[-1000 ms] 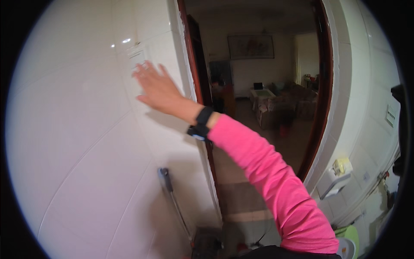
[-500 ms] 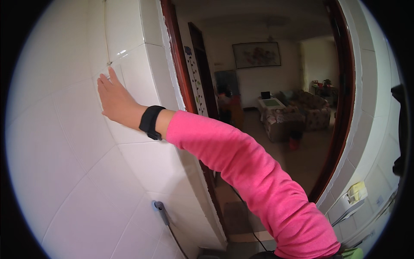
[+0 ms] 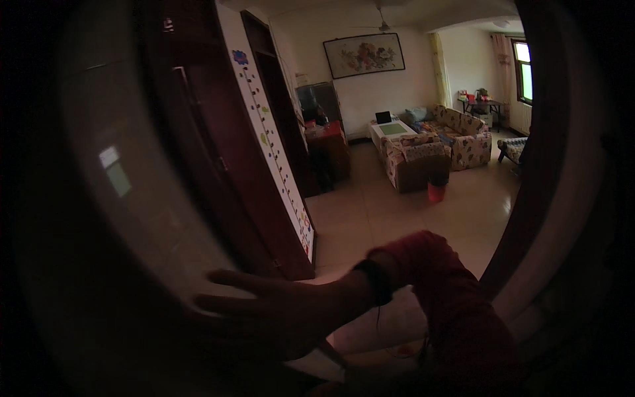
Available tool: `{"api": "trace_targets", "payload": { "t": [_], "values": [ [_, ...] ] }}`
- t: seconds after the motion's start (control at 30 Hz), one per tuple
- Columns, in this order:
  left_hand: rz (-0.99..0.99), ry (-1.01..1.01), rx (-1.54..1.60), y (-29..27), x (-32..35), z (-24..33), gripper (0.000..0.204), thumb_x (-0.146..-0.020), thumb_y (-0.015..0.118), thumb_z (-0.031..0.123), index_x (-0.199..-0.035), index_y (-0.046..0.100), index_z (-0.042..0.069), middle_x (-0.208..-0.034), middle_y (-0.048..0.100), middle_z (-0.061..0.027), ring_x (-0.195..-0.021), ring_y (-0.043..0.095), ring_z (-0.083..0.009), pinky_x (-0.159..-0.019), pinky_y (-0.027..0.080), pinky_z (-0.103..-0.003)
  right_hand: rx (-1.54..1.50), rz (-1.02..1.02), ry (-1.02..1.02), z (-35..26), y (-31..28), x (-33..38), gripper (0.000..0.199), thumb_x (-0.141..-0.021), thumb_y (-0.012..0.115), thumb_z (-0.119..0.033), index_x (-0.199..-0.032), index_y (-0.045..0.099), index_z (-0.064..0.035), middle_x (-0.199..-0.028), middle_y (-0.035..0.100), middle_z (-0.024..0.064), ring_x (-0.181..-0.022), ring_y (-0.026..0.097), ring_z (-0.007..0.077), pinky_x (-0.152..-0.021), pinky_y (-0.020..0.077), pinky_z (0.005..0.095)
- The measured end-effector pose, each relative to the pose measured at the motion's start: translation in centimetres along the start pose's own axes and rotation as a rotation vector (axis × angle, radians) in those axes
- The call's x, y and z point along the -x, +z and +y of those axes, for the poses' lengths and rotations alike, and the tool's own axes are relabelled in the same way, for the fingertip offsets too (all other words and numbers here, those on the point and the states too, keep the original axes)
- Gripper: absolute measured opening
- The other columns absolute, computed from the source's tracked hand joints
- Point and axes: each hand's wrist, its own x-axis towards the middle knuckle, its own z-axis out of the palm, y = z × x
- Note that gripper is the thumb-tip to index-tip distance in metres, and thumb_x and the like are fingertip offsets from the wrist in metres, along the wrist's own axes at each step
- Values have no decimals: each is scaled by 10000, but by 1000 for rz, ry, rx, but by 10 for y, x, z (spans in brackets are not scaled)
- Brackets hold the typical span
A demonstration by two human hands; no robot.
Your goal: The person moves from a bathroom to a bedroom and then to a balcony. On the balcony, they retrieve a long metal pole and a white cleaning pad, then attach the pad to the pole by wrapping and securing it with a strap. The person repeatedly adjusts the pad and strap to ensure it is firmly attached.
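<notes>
My right hand (image 3: 284, 311) reaches in from the lower right and hangs low in the doorway. Its fingers are spread toward the left, and nothing shows between them. A dark wristband (image 3: 375, 281) circles the wrist, above a reddish sleeve (image 3: 456, 298). Deep shadow covers the hand and forearm. Nearest the fingertips is the shaded tiled wall (image 3: 152, 198), with a small bright reflection on it. Whether the fingers touch anything cannot be made out. My left hand is out of view.
A dark red door (image 3: 218, 152) stands at the left, and a dark frame (image 3: 529, 218) edges the right. Beyond lie a tiled floor (image 3: 357, 225), a red bin (image 3: 436, 192), a patterned sofa (image 3: 471, 147), a low table (image 3: 377, 135) and a red-topped cabinet (image 3: 329, 149).
My right hand has left the white tiled wall and dropped lower, fingers now spread. The near room has gone dark. My view has swung toward the doorway and the room beyond.
</notes>
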Motion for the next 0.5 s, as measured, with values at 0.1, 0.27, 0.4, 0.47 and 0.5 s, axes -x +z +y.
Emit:
{"api": "trace_targets", "payload": {
  "t": [0.1, 0.27, 0.4, 0.47, 0.5],
  "values": [
    [-51, -9, -43, 32, -79, 14, 308, -964, 623, 207, -1224, 644, 43, -1043, 717, -143, -921, 700, -222, -814, 543, -330, -134, -160, 311, 52, -26, 129, 521, -953, 595, -240, -1439, 459, -114, -1328, 543, 164, -1197, 538, 316, -1026, 460, 473],
    [-108, -37, -176, 71, -228, 76, 312, -962, 624, 190, -1236, 639, 42, -1057, 719, -142, -936, 704, -218, -824, 546, -323, -295, -255, 993, 128, -94, 327, 587, -892, 634, -67, -1446, 446, -118, -1104, 576, 169, -1002, 573, 310, -863, 513, 410],
    [-214, -25, -393, 71, -338, 117, 349, -980, 597, 212, -1283, 604, 40, -1062, 717, -150, -928, 708, -226, -817, 556, -340, -410, -195, 1335, 176, -126, 456, 570, -862, 618, -12, -1411, 482, -89, -991, 600, 153, -874, 602, 292, -761, 521, 398],
    [-208, -110, -281, 70, -381, 114, 383, -986, 588, 247, -1307, 587, 40, -1096, 704, -153, -968, 693, -233, -832, 556, -364, -444, -244, 1395, 199, -131, 520, 570, -862, 602, -16, -1414, 475, -84, -968, 617, 147, -834, 617, 285, -734, 521, 397],
    [-168, -196, -132, 71, -407, 109, 399, -983, 594, 268, -1311, 587, 41, -1131, 693, -153, -1016, 678, -235, -851, 551, -377, -426, -296, 1409, 212, -133, 553, 566, -863, 597, -24, -1412, 475, -81, -952, 627, 145, -812, 623, 282, -723, 522, 397]
  ]
}}
